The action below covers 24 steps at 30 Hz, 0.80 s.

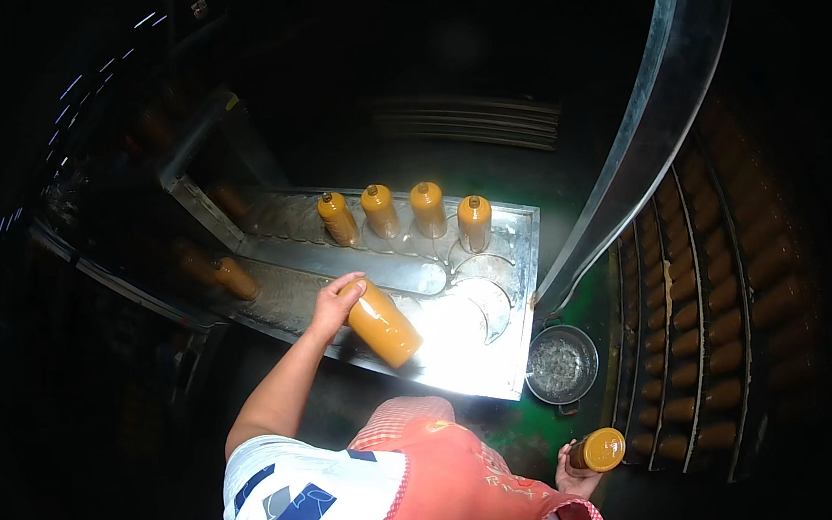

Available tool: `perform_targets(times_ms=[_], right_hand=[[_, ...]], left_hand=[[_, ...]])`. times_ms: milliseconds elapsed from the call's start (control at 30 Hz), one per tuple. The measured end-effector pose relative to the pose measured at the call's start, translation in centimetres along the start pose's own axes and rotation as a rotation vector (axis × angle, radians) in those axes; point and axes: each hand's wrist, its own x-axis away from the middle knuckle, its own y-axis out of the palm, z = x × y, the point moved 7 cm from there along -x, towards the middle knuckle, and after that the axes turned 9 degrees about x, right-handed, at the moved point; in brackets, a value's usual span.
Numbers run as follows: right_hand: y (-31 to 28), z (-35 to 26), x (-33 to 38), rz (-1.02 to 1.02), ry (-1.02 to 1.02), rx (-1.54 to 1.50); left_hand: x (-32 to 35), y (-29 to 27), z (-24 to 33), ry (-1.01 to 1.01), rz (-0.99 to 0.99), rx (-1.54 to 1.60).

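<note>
The left hand (334, 304) has its fingers wrapped round the top end of an orange bottle (382, 323), holding it tilted over the near part of the brightly lit metal worktop (523, 252); the right hand (576, 475) grips a second orange bottle (599, 449), held low beside the red apron (453, 482) (its round end faces the camera). At the far edge of the worktop four more orange bottles (402, 210) stand upright in a row, each in a scalloped notch; further bottles sit dim to the left of the worktop. Just right of the worktop's near corner lies a round metal pan (561, 364) on the green floor; beyond the pan, rows of stacked bottles (699, 316) fill a rack.
</note>
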Motion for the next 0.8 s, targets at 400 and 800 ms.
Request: perform_targets(times_ms=[400,800], right_hand=[[24.6,11.6,-2.8,0.003,-0.417,0.569],[54.1,16.9,-10.4,0.040,-1.646,1.617]], left_hand=[[-28.4,-25.0,4.6,0.546,0.712,-0.741],[-30.1,-22.2,5.5,0.674,0.338,-0.463]])
